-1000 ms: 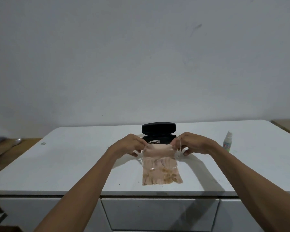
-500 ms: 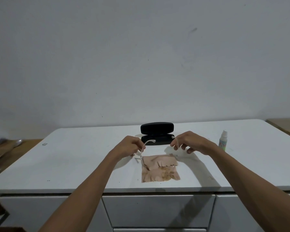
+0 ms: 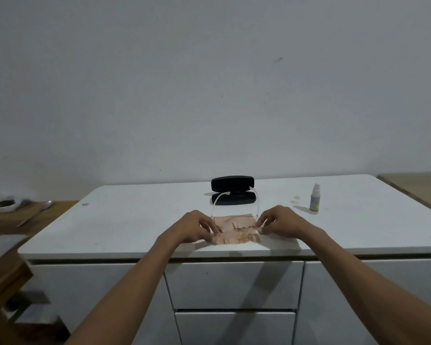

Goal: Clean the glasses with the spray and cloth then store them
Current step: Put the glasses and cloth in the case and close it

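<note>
Pinching each end of the glasses [image 3: 235, 226], the left hand [image 3: 197, 226] and right hand [image 3: 280, 221] are holding them crosswise over the cloth [image 3: 237, 232] near the worktop's [image 3: 125, 220] front edge, temples pointing toward the open case [image 3: 233, 194] beyond.

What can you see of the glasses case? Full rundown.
The black oval hard-shell glasses case stands open at the back middle of the white table: lid raised upright behind, base flat in front. The finish looks matte; the inside is too dark to make out. Neither hand touches it. The temple tips of the clear-framed glasses overlap it in the view; contact cannot be told.
</note>
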The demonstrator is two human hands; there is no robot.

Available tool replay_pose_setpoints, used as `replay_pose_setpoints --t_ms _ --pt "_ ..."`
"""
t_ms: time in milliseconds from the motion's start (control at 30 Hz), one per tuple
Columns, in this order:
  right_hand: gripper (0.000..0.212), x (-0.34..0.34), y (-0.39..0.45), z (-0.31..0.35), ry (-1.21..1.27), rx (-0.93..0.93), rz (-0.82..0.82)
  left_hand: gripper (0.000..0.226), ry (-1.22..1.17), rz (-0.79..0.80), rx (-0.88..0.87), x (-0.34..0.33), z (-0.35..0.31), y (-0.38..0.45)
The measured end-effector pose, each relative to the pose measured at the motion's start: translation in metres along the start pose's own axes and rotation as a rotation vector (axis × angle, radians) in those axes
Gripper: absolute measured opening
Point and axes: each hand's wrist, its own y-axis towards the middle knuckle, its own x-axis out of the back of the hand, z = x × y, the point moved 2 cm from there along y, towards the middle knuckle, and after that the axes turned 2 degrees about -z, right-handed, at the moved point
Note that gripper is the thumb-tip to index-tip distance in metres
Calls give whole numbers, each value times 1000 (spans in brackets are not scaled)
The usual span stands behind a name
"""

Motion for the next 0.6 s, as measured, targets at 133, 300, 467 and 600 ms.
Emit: replay_pose_setpoints --t_ms 133,300,467,600 --pt "21 -11 -15 10 -77 63 -14 19 57 -46 -5 -8 0 -10" --pt "10 -18 -20 11 -155 111 -121 10 155 -156 -82 -14 3 -15" --pt "9 -19 -16 11 -163 97 -151 5 135 -216 -104 -16 3 -14" --pt "5 -17 -5 12 -85 59 -257 3 42 -347 -117 -13 4 -4"
